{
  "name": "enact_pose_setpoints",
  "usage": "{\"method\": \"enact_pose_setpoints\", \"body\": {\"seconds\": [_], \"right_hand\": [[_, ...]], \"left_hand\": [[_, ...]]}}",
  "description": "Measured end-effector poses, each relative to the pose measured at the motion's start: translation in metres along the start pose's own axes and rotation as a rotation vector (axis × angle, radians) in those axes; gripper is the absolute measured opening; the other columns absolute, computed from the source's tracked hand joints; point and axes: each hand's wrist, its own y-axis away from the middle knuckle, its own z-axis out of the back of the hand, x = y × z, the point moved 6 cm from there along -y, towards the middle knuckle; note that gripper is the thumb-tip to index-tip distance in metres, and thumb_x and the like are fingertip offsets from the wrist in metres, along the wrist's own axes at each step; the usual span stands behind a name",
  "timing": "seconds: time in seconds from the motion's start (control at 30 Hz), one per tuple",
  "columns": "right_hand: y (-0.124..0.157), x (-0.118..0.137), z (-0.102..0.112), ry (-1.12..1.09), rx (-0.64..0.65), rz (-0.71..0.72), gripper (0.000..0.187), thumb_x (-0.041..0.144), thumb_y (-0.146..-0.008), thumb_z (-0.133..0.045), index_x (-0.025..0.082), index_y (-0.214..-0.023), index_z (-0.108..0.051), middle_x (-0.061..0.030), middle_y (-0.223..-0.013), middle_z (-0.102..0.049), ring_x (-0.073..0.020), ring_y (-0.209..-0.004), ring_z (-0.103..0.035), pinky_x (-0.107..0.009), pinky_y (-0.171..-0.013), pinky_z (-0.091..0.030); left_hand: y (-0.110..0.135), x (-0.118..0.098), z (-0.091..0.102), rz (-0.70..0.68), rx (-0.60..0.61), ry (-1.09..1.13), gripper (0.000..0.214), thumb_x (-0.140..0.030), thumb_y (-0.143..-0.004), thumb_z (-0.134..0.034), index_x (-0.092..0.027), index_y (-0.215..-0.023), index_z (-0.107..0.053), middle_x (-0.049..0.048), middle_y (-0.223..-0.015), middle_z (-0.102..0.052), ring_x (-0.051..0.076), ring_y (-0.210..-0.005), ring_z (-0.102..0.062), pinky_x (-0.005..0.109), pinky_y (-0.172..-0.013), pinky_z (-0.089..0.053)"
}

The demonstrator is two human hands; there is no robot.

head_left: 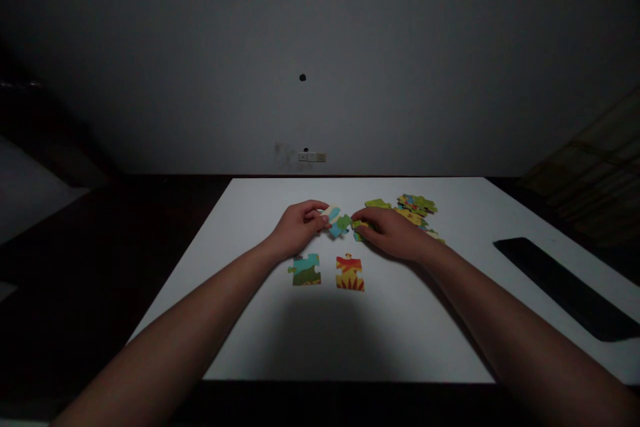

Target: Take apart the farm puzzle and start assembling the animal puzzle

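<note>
My left hand (301, 227) pinches a blue and green jigsaw puzzle piece (339, 221) between thumb and fingers, tilted above the table. Close to its right, my right hand (387, 230) has its fingers closed on a second puzzle piece (358, 227), yellow-green with some blue, partly covered by the fingers. Whether the two pieces touch I cannot tell. Nearer to me lie a teal and green puzzle piece (306, 270) and, apart from it, a red and yellow puzzle piece (349, 273).
Behind my right hand lies a loose pile of puzzle pieces (417, 204). A long dark flat object (565, 287) rests along the right side of the white table (240, 340). Beyond the table's far edge stands a grey wall with a socket panel (312, 157).
</note>
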Motion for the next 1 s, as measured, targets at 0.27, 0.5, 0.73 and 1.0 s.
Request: {"method": "enact_pose_setpoints", "body": {"seconds": [0.27,0.5,0.73,1.0], "right_hand": [[0.0,0.015,-0.005,-0.237,-0.019,-0.019,0.026,0.044,-0.106,-0.067,0.028,-0.112,-0.086,-0.007,-0.101,-0.085,-0.0268,-0.088,-0.072,-0.042,-0.083,-0.052],[-0.003,0.019,0.003,-0.347,-0.089,-0.067,0.031,0.055,-0.103,-0.072,0.029,-0.1,-0.087,-0.0061,-0.096,-0.085,-0.0279,-0.088,-0.071,-0.043,-0.084,-0.054],[0.0,0.015,-0.007,-0.271,0.046,-0.017,0.03,0.051,-0.106,-0.072,0.03,-0.094,-0.089,-0.0038,-0.09,-0.086,-0.0257,-0.083,-0.074,-0.04,-0.08,-0.052],[0.002,0.013,-0.01,-0.216,0.079,-0.026,0.023,0.042,-0.106,-0.071,0.031,-0.107,-0.091,-0.0057,-0.106,-0.09,-0.0296,-0.095,-0.08,-0.045,-0.091,-0.056]], "left_hand": [[0.005,-0.006,-0.002,0.079,0.009,0.002,0.034,-0.045,-0.081,-0.086,-0.021,-0.096,-0.067,-0.0005,-0.071,-0.075,0.015,-0.06,-0.059,0.027,-0.062,-0.04],[0.006,-0.002,-0.014,0.069,0.156,-0.004,0.028,-0.039,-0.083,-0.086,-0.02,-0.097,-0.072,0.0094,-0.097,-0.086,0.019,-0.079,-0.074,0.03,-0.075,-0.054],[0.004,-0.009,-0.007,-0.001,0.068,-0.074,0.031,-0.049,-0.086,-0.083,-0.02,-0.089,-0.075,0.0044,-0.085,-0.08,0.019,-0.077,-0.069,0.032,-0.075,-0.053],[-0.002,-0.021,0.015,-0.034,-0.065,-0.036,0.031,-0.047,-0.076,-0.084,-0.019,-0.085,-0.076,-0.0001,-0.076,-0.069,0.017,-0.073,-0.059,0.032,-0.074,-0.047]]}}
